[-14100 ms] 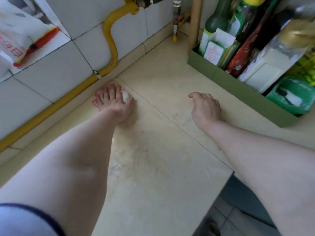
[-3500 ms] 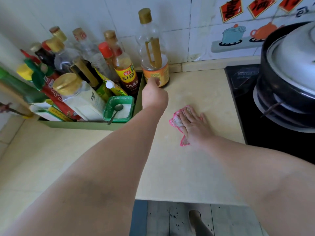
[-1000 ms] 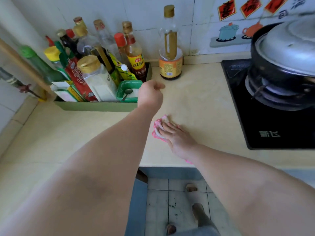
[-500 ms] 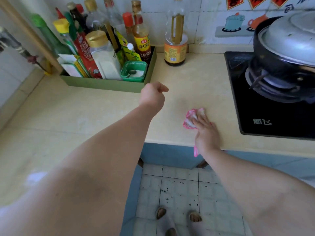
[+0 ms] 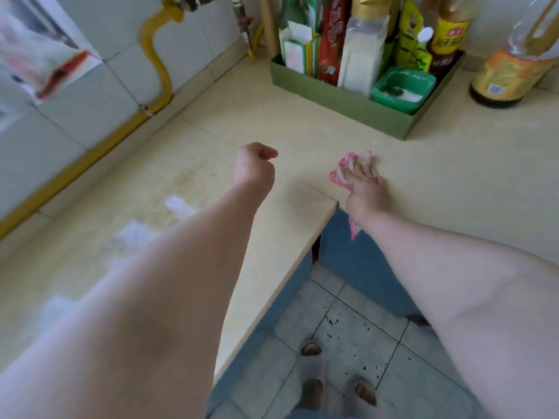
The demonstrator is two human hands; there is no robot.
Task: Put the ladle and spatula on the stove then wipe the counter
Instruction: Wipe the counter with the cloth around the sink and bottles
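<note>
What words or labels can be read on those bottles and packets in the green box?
Nothing reads in full; the picture is motion-blurred.
Yellow-labelled bottle in the green box: red characters, too blurred to quote.
Red packet: pale characters, unreadable.
Large bottle beside the box: orange label with a barcode patch, text too small.
Wall poster: red marks, blurred.

Pale grey wall tiles [image 5: 90, 95] back the corner, with a yellow pipe [image 5: 152, 49] running along them. Grey floor tiles [image 5: 357, 337] below carry dark specks, beside blue cabinet fronts [image 5: 360, 267].
</note>
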